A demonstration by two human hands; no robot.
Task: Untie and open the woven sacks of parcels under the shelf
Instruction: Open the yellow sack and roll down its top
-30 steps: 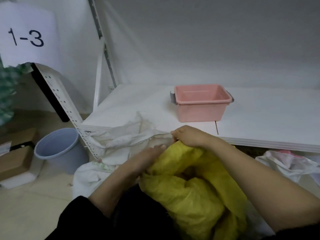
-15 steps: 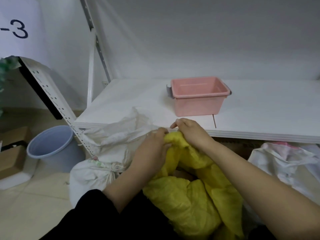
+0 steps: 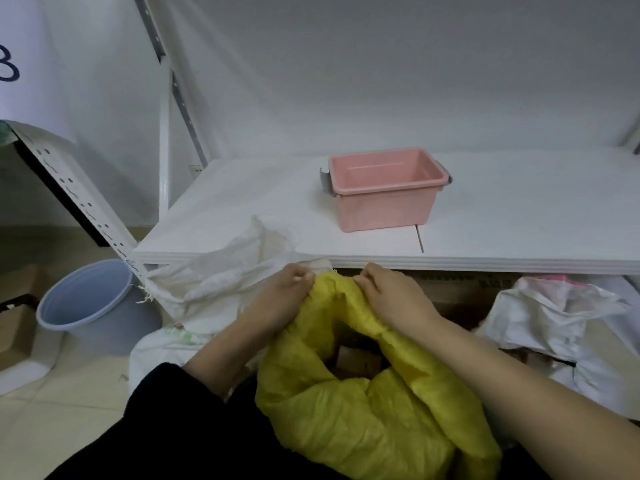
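My left hand (image 3: 287, 299) pinches the far rim of the yellow sack (image 3: 363, 420), fingers curled. My right hand (image 3: 394, 299), at its 3 o'clock, grips the same rim. Both forearms reach in from 6 o'clock. At 9 o'clock a blue bucket (image 3: 90, 306) stands on the floor, then a white sack (image 3: 221, 282) leans on the shelf (image 3: 519, 220), which carries a pink tub (image 3: 384, 188). The yellow sack lies before the shelf edge, its mouth gaping upward over brown parcels (image 3: 356, 358) and its length running from 12 to 6 o'clock.
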